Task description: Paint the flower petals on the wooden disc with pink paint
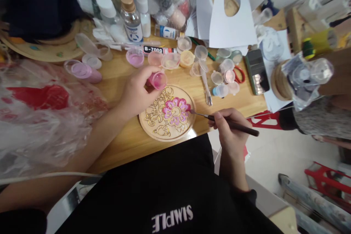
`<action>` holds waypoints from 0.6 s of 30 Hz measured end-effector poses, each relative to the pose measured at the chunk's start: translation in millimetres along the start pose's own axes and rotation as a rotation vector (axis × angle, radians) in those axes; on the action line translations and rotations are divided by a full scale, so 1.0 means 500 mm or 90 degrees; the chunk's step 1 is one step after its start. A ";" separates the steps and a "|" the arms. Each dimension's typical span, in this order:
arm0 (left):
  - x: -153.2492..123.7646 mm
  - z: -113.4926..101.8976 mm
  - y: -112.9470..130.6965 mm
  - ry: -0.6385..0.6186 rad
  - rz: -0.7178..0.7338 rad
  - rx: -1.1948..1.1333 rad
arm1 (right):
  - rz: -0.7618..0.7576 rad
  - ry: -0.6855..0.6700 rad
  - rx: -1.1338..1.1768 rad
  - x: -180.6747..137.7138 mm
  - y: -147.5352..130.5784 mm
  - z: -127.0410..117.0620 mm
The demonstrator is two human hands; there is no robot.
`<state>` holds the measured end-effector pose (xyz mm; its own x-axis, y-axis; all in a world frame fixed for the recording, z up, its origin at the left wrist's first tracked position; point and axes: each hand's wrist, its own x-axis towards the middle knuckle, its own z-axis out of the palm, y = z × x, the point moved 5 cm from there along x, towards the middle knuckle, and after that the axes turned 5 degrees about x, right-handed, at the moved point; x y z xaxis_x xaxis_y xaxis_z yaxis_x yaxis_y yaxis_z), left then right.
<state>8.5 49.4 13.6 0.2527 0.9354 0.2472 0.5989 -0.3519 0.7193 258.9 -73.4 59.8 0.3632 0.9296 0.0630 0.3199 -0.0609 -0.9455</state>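
My left hand [139, 91] grips a small clear cup of pink paint [159, 80], tilted over the upper edge of a round wooden plaque [145, 131]. Closed around the dark handle of a small palette knife [233, 124], my right hand [231, 128] holds its metal tip at the right edge of a flower [175, 111]. Gold raised outlines cover the plaque. The flower's petals are pink and lilac with darker pink outer edges, while the leaves and smaller shapes to its left show bare wood.
Small paint cups [170, 61], a B-7000 glue tube [157, 50] and bottles [131, 18] line the table's back. A brush [205, 87], red scissors [240, 75] and a phone [257, 71] lie right. Plastic bags [46, 117] cover the left. A person's patterned clothing [323, 117] shows far right.
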 end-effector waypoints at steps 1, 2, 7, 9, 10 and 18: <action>0.000 0.000 0.000 -0.002 0.002 0.005 | 0.001 -0.005 0.000 -0.001 0.000 0.002; 0.000 0.000 0.001 0.001 0.005 0.006 | 0.003 -0.011 -0.001 -0.001 0.001 0.004; 0.000 -0.002 0.004 0.015 0.028 0.005 | 0.000 -0.015 -0.005 -0.005 -0.002 0.005; 0.000 -0.001 0.005 0.013 0.032 0.004 | -0.005 -0.003 -0.008 -0.004 -0.004 0.001; 0.000 -0.001 0.005 0.013 0.034 0.002 | -0.006 -0.002 -0.009 -0.003 -0.004 0.001; 0.001 0.000 0.002 0.002 0.023 0.008 | -0.013 -0.038 0.005 -0.005 -0.001 0.013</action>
<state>9.2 49.3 14.4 0.2721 0.9224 0.2740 0.5986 -0.3852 0.7024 252.1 -73.4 58.2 0.3033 0.9508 0.0626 0.3193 -0.0395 -0.9468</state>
